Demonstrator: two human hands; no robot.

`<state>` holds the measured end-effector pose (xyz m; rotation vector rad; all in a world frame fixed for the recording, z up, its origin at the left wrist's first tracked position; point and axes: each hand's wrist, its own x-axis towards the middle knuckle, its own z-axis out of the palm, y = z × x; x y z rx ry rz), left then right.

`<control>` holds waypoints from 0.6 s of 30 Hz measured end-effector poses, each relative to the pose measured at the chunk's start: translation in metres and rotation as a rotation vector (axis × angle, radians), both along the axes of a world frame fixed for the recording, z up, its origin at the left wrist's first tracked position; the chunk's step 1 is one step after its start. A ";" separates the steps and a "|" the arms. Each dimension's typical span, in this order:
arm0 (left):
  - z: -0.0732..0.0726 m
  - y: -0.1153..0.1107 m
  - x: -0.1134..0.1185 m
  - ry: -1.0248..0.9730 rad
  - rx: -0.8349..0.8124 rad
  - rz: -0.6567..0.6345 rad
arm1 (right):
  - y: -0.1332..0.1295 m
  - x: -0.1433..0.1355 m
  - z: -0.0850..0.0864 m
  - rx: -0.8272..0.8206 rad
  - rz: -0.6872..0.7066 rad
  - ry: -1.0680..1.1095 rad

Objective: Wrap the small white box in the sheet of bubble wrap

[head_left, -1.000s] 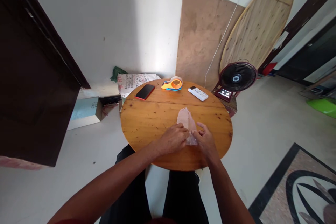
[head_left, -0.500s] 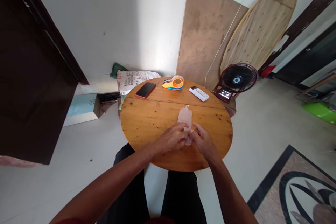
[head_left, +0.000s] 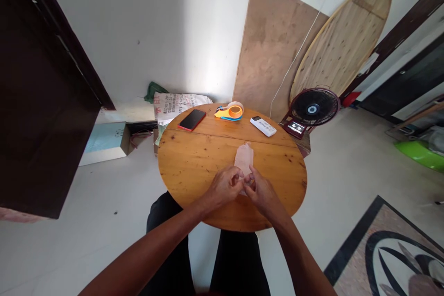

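A crumpled, thin pale pink sheet, perhaps a small plastic bag, lies lengthwise on the round wooden table. Both hands meet over its near end. My left hand is closed in a pinch there, thumb and forefinger curled towards each other. Opposite it, my right hand pinches at the same end, its forefinger raised. The fingertips almost touch, and they hide the sheet's near edge.
Along the table's far side lie a red-edged phone, an orange and blue tape dispenser and a white power bank-like device. A fan stands beyond the right edge. Boards lean on the wall; a printed sack sits behind the table.
My left hand has shifted slightly nearer, its fingers now curled at the sheet's near end. My right fingers have drawn in closer to it. The sheet stays nearly in place.
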<state>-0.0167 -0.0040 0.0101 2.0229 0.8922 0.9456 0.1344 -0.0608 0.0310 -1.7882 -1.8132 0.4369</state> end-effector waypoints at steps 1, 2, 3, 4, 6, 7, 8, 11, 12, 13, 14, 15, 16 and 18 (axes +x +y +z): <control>0.001 0.000 0.003 0.019 -0.051 0.009 | 0.000 0.000 -0.001 0.003 -0.001 -0.022; 0.002 0.000 0.006 0.032 -0.100 0.014 | 0.000 0.000 -0.001 -0.004 -0.004 -0.039; 0.003 0.001 0.008 0.040 -0.144 0.020 | 0.000 0.000 -0.001 -0.017 -0.007 -0.051; 0.004 0.002 0.010 0.042 -0.181 0.024 | 0.000 -0.001 0.000 -0.033 -0.008 -0.057; 0.004 0.003 0.013 0.035 -0.224 0.012 | 0.000 -0.001 0.003 -0.055 0.001 -0.052; 0.004 0.003 0.013 0.026 -0.233 0.002 | 0.000 -0.002 0.004 -0.062 0.009 -0.043; 0.004 0.003 0.013 0.019 -0.237 -0.011 | 0.000 -0.001 0.006 -0.071 0.018 -0.025; 0.003 0.003 0.012 0.020 -0.246 -0.027 | -0.001 0.003 0.010 -0.107 0.057 0.115; 0.002 0.003 0.012 0.026 -0.245 -0.026 | -0.001 0.007 0.011 -0.107 0.065 0.186; 0.002 0.003 0.012 0.032 -0.241 -0.023 | 0.000 0.011 0.012 -0.097 0.063 0.247; 0.001 0.003 0.011 0.036 -0.236 -0.019 | 0.001 0.016 0.013 -0.075 0.046 0.283; 0.001 0.004 0.011 0.038 -0.228 -0.015 | 0.003 0.022 0.013 -0.044 0.016 0.284; 0.000 0.004 0.012 0.039 -0.218 -0.011 | 0.006 0.028 0.014 -0.008 -0.019 0.251; 0.000 0.004 0.012 0.042 -0.197 -0.003 | 0.013 0.037 0.013 0.055 -0.057 0.136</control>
